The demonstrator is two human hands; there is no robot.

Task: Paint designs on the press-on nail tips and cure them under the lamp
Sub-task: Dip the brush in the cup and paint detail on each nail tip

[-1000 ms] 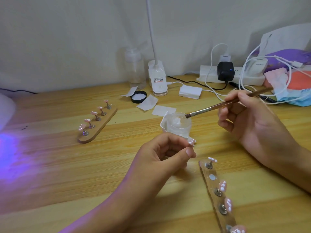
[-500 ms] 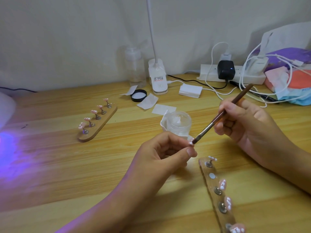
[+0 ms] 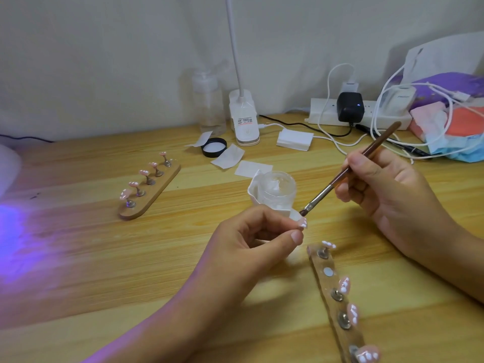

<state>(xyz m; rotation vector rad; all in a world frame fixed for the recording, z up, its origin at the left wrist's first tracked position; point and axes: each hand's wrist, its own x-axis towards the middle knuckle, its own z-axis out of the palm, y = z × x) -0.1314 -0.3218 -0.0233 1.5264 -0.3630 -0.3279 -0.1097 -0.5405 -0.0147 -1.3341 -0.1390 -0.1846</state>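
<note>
My left hand pinches a small stand carrying a pink nail tip with white dots. My right hand grips a brown brush; its bristles sit just above that tip. Behind them stands an open clear jar of white gel on a white paper. A wooden holder at the lower right carries several dotted pink tips and one bare magnet spot. A second wooden holder with several pink tips lies at the left. Violet light from the curing lamp spills over the table's left edge.
At the back stand a white clip lamp, a clear bottle, a black jar lid, paper wipes, a white box, a power strip with cables, and a pile of cloth and masks at the right.
My right hand brought the brush from the gel jar down to the nail tip in my left hand. My left hand stayed almost still.
</note>
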